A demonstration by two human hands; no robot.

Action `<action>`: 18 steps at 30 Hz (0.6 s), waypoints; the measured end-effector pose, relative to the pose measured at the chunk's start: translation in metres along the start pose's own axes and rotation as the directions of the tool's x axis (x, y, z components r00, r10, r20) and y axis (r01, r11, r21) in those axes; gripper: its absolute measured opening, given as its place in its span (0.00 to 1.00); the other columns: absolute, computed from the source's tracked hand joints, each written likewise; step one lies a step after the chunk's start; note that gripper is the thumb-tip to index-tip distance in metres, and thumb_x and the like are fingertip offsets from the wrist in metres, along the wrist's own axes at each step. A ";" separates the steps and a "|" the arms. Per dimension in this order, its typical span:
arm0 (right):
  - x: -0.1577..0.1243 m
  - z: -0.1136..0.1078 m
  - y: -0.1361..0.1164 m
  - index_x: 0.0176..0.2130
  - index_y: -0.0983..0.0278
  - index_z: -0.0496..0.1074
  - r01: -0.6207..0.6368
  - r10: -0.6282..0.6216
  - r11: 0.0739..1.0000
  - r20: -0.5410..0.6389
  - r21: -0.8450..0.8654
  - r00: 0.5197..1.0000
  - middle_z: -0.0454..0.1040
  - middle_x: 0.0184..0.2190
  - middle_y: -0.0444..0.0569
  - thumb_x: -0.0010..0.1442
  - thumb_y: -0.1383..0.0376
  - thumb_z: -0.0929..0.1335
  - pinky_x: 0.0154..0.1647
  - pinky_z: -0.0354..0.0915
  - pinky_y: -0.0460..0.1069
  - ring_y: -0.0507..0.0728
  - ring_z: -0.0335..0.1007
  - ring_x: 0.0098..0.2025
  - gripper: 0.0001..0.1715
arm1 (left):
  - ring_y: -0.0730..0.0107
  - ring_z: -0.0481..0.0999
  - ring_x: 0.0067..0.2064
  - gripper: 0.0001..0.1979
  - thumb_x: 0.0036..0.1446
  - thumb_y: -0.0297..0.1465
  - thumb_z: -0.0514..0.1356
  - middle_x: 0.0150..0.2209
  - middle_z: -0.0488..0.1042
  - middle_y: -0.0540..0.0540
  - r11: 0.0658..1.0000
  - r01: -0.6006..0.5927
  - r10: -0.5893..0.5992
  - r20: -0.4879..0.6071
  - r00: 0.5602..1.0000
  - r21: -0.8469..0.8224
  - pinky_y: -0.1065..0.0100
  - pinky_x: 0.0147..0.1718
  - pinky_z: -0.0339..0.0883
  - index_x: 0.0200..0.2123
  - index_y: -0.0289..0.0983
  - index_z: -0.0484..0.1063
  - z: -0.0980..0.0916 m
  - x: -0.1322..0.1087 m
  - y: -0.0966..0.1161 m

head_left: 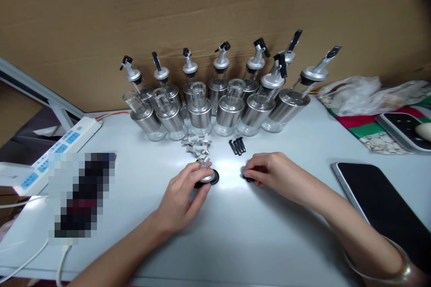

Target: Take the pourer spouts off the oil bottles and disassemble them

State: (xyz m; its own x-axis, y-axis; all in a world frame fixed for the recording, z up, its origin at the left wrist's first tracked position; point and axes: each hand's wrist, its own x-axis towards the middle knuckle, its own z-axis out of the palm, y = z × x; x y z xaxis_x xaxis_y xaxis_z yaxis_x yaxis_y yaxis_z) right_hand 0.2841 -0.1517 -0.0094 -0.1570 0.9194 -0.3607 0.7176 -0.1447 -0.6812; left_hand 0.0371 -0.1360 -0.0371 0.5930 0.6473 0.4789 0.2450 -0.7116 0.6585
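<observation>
The left hand (183, 195) curls its fingers round a shiny silver pouring top (205, 171) that sits on a flat black round ring (215, 177) near the middle of the white table (235, 233). The right hand (272, 172) has its fingertips pressed together, pinching a tiny black piece (247, 176) just beside it. I think the work is more than half done: about eight clear glass bottles with silver bands (286, 105) have their tops on, but four open-necked glass bottles (199, 112) in front have none. A little heap of loose silver tops (197, 145) and some small black sticks (237, 145) lie near the hands. Fingers mostly hide the tiny black piece, bright light washes out the table between the hands, a blurred blocky patch (82, 193) covers something on the left, and the flat black phone (380, 202) is cut off at the right edge
</observation>
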 end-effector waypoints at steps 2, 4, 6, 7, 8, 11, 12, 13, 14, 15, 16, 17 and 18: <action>0.000 -0.001 0.000 0.28 0.64 0.74 0.014 -0.014 1.000 0.001 0.004 1.000 0.73 0.24 0.47 0.58 0.59 0.63 0.29 0.61 0.48 0.53 0.66 0.23 0.15 | 0.64 0.70 0.50 0.16 0.61 0.21 0.54 0.47 0.69 0.39 1.000 0.001 -0.001 0.001 1.000 0.001 0.68 0.41 0.68 0.52 0.38 0.62 0.000 0.000 0.000; -0.001 -0.002 0.000 0.28 0.64 0.74 0.025 -0.025 1.000 -0.004 -0.007 1.000 0.73 0.25 0.48 0.59 0.57 0.62 0.30 0.62 0.48 0.53 0.67 0.24 0.17 | 0.64 0.70 0.50 0.16 0.61 0.21 0.54 0.47 0.69 0.39 1.000 0.000 0.000 0.002 1.000 0.001 0.68 0.41 0.68 0.52 0.38 0.61 0.001 0.000 -0.001; -0.001 -0.004 0.000 0.28 0.64 0.74 0.028 -0.028 0.999 -0.001 -0.018 1.000 0.73 0.25 0.48 0.59 0.57 0.62 0.30 0.62 0.49 0.53 0.67 0.24 0.18 | 0.63 0.70 0.50 0.17 0.61 0.21 0.54 0.47 0.69 0.38 1.000 -0.001 0.001 0.003 1.000 0.003 0.68 0.42 0.68 0.52 0.38 0.61 0.001 -0.001 -0.001; -0.001 -0.005 -0.001 0.29 0.64 0.74 0.028 -0.028 0.999 0.003 -0.020 1.000 0.73 0.25 0.48 0.59 0.57 0.62 0.30 0.61 0.49 0.54 0.67 0.25 0.18 | 0.63 0.70 0.50 0.17 0.61 0.21 0.54 0.48 0.69 0.38 1.000 -0.001 0.001 0.004 1.000 0.004 0.68 0.42 0.68 0.52 0.38 0.61 0.001 -0.001 -0.001; -0.001 -0.005 -0.001 0.29 0.64 0.75 0.028 -0.028 0.999 0.005 -0.016 1.000 0.73 0.25 0.48 0.58 0.57 0.63 0.30 0.61 0.49 0.54 0.68 0.25 0.16 | 0.63 0.70 0.51 0.17 0.61 0.21 0.54 0.47 0.69 0.38 1.000 -0.001 0.001 0.004 1.000 0.006 0.68 0.42 0.68 0.52 0.38 0.61 0.001 -0.001 -0.001; -0.001 -0.004 -0.001 0.29 0.63 0.75 0.026 -0.026 1.000 0.003 0.004 1.000 0.73 0.26 0.47 0.56 0.59 0.65 0.29 0.60 0.48 0.54 0.67 0.26 0.13 | 0.63 0.70 0.50 0.17 0.61 0.22 0.54 0.47 0.69 0.38 1.000 0.000 0.000 0.003 1.000 0.009 0.67 0.41 0.68 0.52 0.38 0.61 0.001 -0.001 -0.001; -0.001 -0.003 -0.001 0.29 0.63 0.75 0.020 -0.021 1.000 0.009 0.014 1.000 0.73 0.25 0.47 0.55 0.59 0.65 0.29 0.60 0.48 0.54 0.67 0.26 0.12 | 0.64 0.70 0.50 0.17 0.61 0.22 0.54 0.47 0.69 0.38 1.000 -0.001 0.001 0.003 1.000 0.009 0.67 0.41 0.68 0.52 0.38 0.61 0.001 -0.001 -0.001; 0.000 -0.002 -0.001 0.29 0.63 0.74 0.012 -0.012 1.000 0.019 0.028 1.000 0.73 0.24 0.46 0.55 0.60 0.65 0.29 0.60 0.48 0.53 0.67 0.25 0.11 | 0.64 0.70 0.50 0.17 0.61 0.22 0.54 0.47 0.69 0.38 1.000 -0.003 0.003 0.003 1.000 0.008 0.67 0.41 0.68 0.52 0.38 0.61 0.001 0.000 -0.001; 0.000 -0.002 -0.001 0.28 0.63 0.74 0.002 -0.004 0.999 0.030 0.045 1.000 0.72 0.23 0.46 0.55 0.61 0.65 0.29 0.61 0.47 0.53 0.67 0.25 0.11 | 0.64 0.70 0.50 0.17 0.61 0.21 0.53 0.47 0.69 0.38 1.000 -0.004 0.004 0.002 1.000 0.005 0.67 0.41 0.68 0.52 0.38 0.61 0.001 0.000 -0.001; 0.000 -0.001 0.000 0.28 0.63 0.73 -0.004 0.002 0.998 0.039 0.062 0.999 0.72 0.22 0.46 0.55 0.61 0.65 0.29 0.61 0.47 0.53 0.67 0.25 0.11 | 0.64 0.70 0.50 0.17 0.61 0.21 0.53 0.47 0.69 0.38 1.000 -0.007 0.007 0.001 1.000 0.003 0.67 0.41 0.68 0.52 0.38 0.61 0.001 0.000 -0.001; 0.000 -0.001 0.000 0.28 0.64 0.73 -0.007 0.004 0.997 0.043 0.079 0.999 0.72 0.22 0.45 0.55 0.61 0.65 0.30 0.61 0.47 0.53 0.66 0.24 0.11 | 0.63 0.70 0.50 0.17 0.61 0.21 0.53 0.47 0.69 0.38 1.000 -0.009 0.009 0.001 1.000 0.002 0.67 0.41 0.68 0.52 0.38 0.61 0.001 0.000 -0.001; 0.000 -0.001 0.001 0.27 0.64 0.73 -0.006 0.002 0.996 0.045 0.094 0.999 0.72 0.22 0.45 0.55 0.61 0.65 0.30 0.61 0.48 0.53 0.66 0.24 0.11 | 0.63 0.70 0.50 0.17 0.61 0.21 0.53 0.47 0.69 0.38 1.000 -0.009 0.009 0.000 1.000 0.003 0.67 0.41 0.69 0.52 0.38 0.61 0.001 0.000 -0.001; 0.000 -0.002 0.001 0.27 0.64 0.73 -0.003 -0.002 0.994 0.046 0.105 0.999 0.72 0.22 0.46 0.55 0.61 0.65 0.30 0.61 0.48 0.53 0.66 0.24 0.11 | 0.63 0.70 0.50 0.17 0.61 0.21 0.53 0.47 0.69 0.38 1.000 -0.008 0.008 0.000 1.000 0.005 0.67 0.40 0.69 0.52 0.38 0.61 0.001 0.000 -0.001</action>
State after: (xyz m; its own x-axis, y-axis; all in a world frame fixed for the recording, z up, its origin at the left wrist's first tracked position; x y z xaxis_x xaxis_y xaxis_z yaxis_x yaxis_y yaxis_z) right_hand 0.2859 -0.1513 -0.0090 -0.1892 0.9018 -0.3885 0.6429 -0.1853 -0.7432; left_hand 0.0378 -0.1352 -0.0380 0.5953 0.6414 0.4839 0.2442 -0.7182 0.6516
